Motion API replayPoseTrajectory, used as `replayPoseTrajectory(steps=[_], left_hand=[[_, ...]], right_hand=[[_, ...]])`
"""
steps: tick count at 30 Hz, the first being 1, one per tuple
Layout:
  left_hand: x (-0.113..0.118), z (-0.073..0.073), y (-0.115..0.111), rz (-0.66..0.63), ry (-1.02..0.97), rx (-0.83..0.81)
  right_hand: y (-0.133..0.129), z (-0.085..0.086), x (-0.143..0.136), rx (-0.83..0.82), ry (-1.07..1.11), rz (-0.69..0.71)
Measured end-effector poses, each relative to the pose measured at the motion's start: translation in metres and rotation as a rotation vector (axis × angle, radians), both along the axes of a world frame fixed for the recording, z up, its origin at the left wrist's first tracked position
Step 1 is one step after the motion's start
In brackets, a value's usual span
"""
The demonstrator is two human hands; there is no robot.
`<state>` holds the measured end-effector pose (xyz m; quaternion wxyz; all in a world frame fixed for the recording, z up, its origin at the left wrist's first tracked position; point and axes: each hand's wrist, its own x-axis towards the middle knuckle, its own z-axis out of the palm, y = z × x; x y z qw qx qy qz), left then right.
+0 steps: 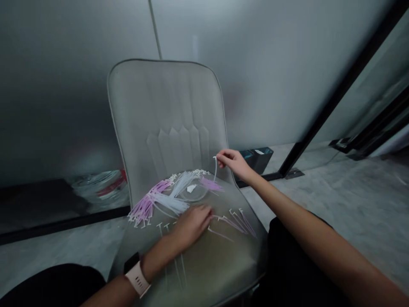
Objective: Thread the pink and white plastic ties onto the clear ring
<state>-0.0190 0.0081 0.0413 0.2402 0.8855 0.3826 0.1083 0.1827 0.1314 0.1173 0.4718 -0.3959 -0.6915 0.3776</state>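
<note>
My right hand (232, 162) is raised above the back right of the chair seat, thumb and fingers pinched on the headed end of a white cable tie (215, 169) that hangs down. Low over the middle of the seat is my left hand (194, 224), slightly blurred. Its fingertips are drawn together beside the head of one of the loose purple cable ties (234, 224); what they grip is hidden. Behind it lie a purple bundle (145, 207) and a white bundle (185, 183) of ties. Several single white ties (177, 268) lie partly under my left forearm.
The grey padded chair (166, 94) stands against a frosted glass partition (287, 64). A small purple pile (211, 184) and a white scrap (191, 188) lie toward the back of the seat. Beyond the chair's right side is a dark box (263, 160).
</note>
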Motion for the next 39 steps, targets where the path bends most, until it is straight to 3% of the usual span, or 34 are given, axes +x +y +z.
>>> replayPoseTrajectory(steps=[3, 7, 10, 15, 24, 34, 39], left_hand=[[-0.009, 0.003, 0.018, 0.19, -0.325, -0.125], [-0.02, 0.008, 0.028, 0.406, -0.745, -0.625], [-0.02, 0.009, 0.022, 0.467, -0.84, -0.91], [-0.013, 0.006, 0.007, 0.428, -0.876, -1.145], [-0.019, 0.012, 0.009, 0.502, -0.936, -1.163], [-0.022, 0.017, 0.009, 0.484, -0.974, -1.137], [-0.022, 0.018, 0.009, 0.444, -0.956, -1.102]], right_hand=[[-0.005, 0.001, -0.001, 0.036, -0.103, 0.053], [-0.009, 0.001, -0.002, 0.052, -0.189, 0.096], [-0.01, 0.0, -0.004, 0.052, -0.215, 0.104], [-0.011, -0.003, -0.005, 0.075, -0.297, 0.141], [-0.013, -0.007, -0.004, 0.26, -0.463, 0.113], [-0.013, -0.005, -0.003, 0.255, -0.379, 0.015], [-0.014, -0.005, -0.004, 0.271, -0.373, 0.046]])
